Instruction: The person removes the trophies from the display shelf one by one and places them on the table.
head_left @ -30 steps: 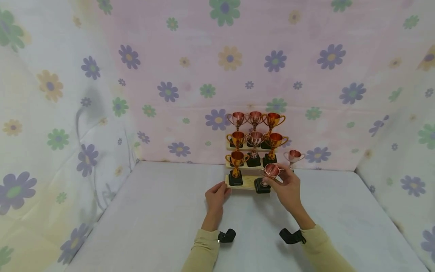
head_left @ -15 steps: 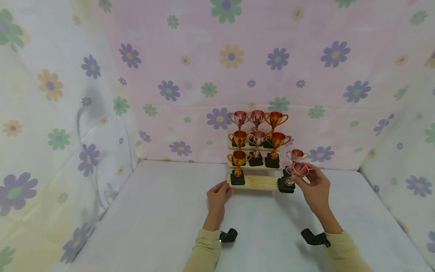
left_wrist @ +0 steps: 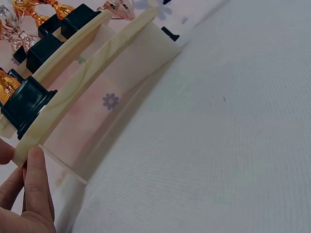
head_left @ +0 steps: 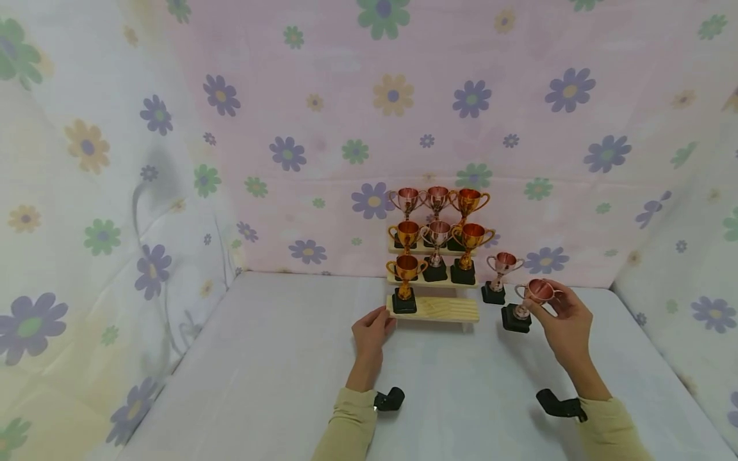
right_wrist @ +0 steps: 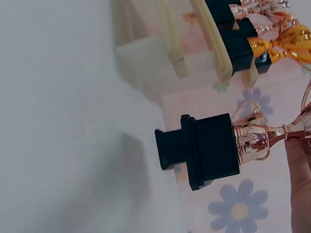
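In the head view, my left hand [head_left: 369, 336] pinches the left end of a three-step wooden display stand [head_left: 446, 309]; the left wrist view shows thumb and finger at the end of its lowest board [left_wrist: 73, 92]. My right hand [head_left: 567, 326] grips a rose-gold trophy cup [head_left: 541, 291] with a black base, to the right of the stand. Seen from the right wrist, the black base [right_wrist: 214, 148] hangs over the table, slightly tilted. On the lowest step stands one gold trophy [head_left: 405, 269], at its left end. Gold and rose-gold trophies fill the two upper steps.
Another rose-gold trophy [head_left: 505, 264] stands upright on the white-covered table [head_left: 277, 358], right of the stand and behind the held one. Flower-printed cloth [head_left: 323, 211] closes off the back and both sides.
My right hand has carried the rose-gold trophy rightward from over the lowest step's right part, past the stand's end. The left hand keeps its hold on the stand.
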`<state>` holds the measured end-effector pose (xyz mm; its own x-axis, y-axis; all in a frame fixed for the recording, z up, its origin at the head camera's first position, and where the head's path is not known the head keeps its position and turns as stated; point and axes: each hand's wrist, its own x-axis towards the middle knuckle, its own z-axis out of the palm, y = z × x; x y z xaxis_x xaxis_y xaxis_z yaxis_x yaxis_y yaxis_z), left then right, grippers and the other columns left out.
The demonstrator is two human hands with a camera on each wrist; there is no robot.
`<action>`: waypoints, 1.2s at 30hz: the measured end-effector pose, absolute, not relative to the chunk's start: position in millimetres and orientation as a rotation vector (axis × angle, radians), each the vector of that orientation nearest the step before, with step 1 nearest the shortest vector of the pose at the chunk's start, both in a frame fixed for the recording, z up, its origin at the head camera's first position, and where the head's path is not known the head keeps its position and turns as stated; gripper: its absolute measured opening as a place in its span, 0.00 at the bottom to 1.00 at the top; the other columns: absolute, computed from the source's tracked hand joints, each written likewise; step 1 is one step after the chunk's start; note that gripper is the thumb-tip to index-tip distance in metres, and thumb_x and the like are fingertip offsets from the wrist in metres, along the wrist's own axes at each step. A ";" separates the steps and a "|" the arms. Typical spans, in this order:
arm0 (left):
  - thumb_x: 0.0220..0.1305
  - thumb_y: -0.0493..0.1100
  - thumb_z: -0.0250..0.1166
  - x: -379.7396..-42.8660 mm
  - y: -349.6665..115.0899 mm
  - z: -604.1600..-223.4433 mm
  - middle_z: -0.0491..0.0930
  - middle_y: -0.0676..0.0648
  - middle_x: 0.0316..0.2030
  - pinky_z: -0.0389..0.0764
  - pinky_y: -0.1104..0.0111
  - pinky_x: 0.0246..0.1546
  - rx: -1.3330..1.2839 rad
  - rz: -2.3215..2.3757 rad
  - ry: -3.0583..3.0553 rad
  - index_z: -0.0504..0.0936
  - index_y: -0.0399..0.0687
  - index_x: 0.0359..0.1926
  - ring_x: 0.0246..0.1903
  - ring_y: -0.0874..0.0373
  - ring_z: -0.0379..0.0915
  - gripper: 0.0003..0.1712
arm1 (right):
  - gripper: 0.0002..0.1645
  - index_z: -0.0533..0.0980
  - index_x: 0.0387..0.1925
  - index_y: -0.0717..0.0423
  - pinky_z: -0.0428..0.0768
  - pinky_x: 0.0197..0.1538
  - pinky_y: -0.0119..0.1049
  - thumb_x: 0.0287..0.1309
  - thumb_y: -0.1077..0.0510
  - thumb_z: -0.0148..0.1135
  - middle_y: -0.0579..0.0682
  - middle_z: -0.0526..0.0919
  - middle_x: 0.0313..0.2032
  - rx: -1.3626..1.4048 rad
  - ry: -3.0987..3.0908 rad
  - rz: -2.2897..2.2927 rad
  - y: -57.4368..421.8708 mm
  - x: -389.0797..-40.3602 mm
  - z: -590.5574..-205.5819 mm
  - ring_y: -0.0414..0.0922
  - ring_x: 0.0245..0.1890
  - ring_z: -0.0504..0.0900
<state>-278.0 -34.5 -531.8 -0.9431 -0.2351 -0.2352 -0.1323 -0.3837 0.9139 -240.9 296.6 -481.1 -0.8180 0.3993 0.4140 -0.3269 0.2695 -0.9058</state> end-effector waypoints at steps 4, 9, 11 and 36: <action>0.68 0.31 0.63 -267.1 -35.0 -513.9 0.83 0.36 0.45 0.85 0.56 0.54 0.504 -2.512 -1.723 0.80 0.23 0.54 0.36 0.58 0.84 0.17 | 0.30 0.77 0.60 0.64 0.79 0.47 0.15 0.54 0.74 0.71 0.35 0.81 0.47 -0.115 -1.937 1.579 308.6 -242.6 -486.5 0.32 0.46 0.81; 0.68 0.32 0.62 -257.7 -34.1 -499.9 0.83 0.35 0.47 0.83 0.55 0.57 0.510 -2.503 -1.726 0.80 0.24 0.55 0.37 0.58 0.84 0.17 | 0.29 0.78 0.58 0.63 0.79 0.47 0.14 0.53 0.74 0.72 0.36 0.82 0.45 -0.201 -1.899 1.588 324.2 -247.7 -488.9 0.31 0.43 0.82; 0.68 0.32 0.62 -257.0 -34.1 -499.7 0.83 0.35 0.47 0.83 0.55 0.56 0.510 -2.503 -1.727 0.80 0.24 0.55 0.38 0.57 0.84 0.17 | 0.29 0.78 0.59 0.62 0.78 0.47 0.13 0.55 0.72 0.72 0.34 0.81 0.45 -0.251 -1.921 1.577 330.7 -250.7 -489.5 0.30 0.43 0.81; 0.67 0.34 0.65 -284.4 -31.5 -544.0 0.83 0.37 0.46 0.88 0.68 0.44 0.558 -2.488 -1.689 0.83 0.28 0.53 0.35 0.60 0.83 0.16 | 0.31 0.71 0.63 0.58 0.79 0.44 0.14 0.61 0.60 0.72 0.28 0.76 0.44 -0.068 -2.208 1.665 373.4 -317.7 -490.1 0.22 0.43 0.78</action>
<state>-284.4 -31.5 -544.0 -0.9299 -0.2692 -0.2505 -0.1334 -0.3878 0.9120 -317.7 373.4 -490.1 -0.9292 0.2587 0.2641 -0.1827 0.2997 -0.9364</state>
